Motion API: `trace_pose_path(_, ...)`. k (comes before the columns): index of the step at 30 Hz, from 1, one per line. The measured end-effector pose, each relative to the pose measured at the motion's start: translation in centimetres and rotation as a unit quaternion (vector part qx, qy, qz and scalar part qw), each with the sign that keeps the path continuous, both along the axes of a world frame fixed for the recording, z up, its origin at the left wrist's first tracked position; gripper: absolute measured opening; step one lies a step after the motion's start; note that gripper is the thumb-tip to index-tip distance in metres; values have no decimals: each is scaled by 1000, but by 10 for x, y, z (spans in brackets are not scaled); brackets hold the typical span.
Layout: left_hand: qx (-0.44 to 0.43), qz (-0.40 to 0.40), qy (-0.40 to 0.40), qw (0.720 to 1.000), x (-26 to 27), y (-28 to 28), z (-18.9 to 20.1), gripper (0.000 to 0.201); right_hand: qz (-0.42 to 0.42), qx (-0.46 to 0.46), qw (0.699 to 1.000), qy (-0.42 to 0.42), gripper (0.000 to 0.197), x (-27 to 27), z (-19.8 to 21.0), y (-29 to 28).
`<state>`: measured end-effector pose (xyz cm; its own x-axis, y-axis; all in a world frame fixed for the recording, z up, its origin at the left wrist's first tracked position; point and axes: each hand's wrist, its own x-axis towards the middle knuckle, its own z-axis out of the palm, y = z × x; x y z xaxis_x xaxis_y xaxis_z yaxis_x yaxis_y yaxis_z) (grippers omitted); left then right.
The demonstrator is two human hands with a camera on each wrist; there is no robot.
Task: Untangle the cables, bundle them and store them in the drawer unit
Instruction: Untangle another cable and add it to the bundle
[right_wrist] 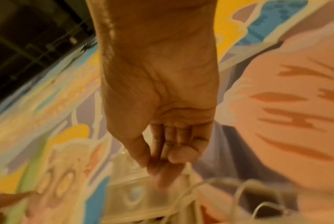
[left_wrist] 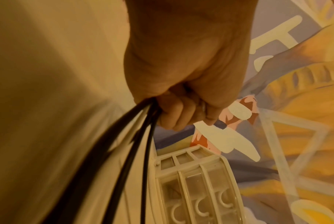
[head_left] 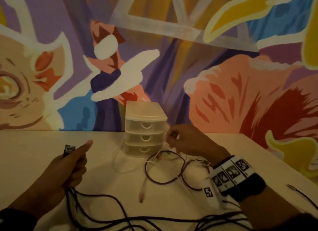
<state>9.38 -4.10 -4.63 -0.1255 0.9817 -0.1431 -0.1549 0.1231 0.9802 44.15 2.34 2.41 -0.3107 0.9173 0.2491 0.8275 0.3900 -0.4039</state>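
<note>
A dark cable (head_left: 110,201) trails over the white table (head_left: 43,153) in several strands. My left hand (head_left: 74,163) grips a bunch of them in a fist, thumb up, with the plugs (head_left: 68,149) sticking out on top. The left wrist view shows that left hand (left_wrist: 181,106) closed round the dark cable (left_wrist: 143,136). All three drawers of the translucent drawer unit (head_left: 145,127) are closed. Just right of it, my right hand (head_left: 179,139) pinches a thin white cable (head_left: 118,163). In the blurred right wrist view, my right hand (right_wrist: 162,166) has thumb and fingertips together above the white cable (right_wrist: 183,195).
Dark and white loops (head_left: 163,170) lie tangled in front of the drawer unit, with a pale connector (head_left: 142,191) beside them. Another dark cable end (head_left: 292,187) lies near the table's right edge. A painted mural wall (head_left: 223,93) stands close behind the table.
</note>
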Motion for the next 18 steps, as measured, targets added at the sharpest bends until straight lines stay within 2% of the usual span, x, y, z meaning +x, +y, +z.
trace_pose_path(2,1,-3,5,1000,1,0,1,49,-43,27,998,-41,20,10,14,29)
trace_pose_path(4,2,-4,8,1000,2,-1,0,50,-56,24,990,-126,24,17,17,59)
trace_pose_path(6,-1,-4,9,1000,2,-1,0,50,-13,-7,972,-234,21,18,11,73)
trace_pose_path(8,-6,-6,5,1000,1,-1,0,51,49,-30,942,-331,24,17,-5,83)
trace_pose_path(10,-7,-10,3,1000,0,0,0,51,79,-52,921,-378,24,10,-15,84)
trace_pose_path(15,6,-16,2,1000,-1,-2,0,51,52,-27,910,-410,27,2,-26,90)
trace_pose_path(16,8,-17,1,1000,-1,-2,0,51,38,-15,918,-394,25,4,-24,89)
trace_pose_path(18,13,-15,0,1000,-2,-3,1,52,-14,-5,954,-298,21,16,-10,90)
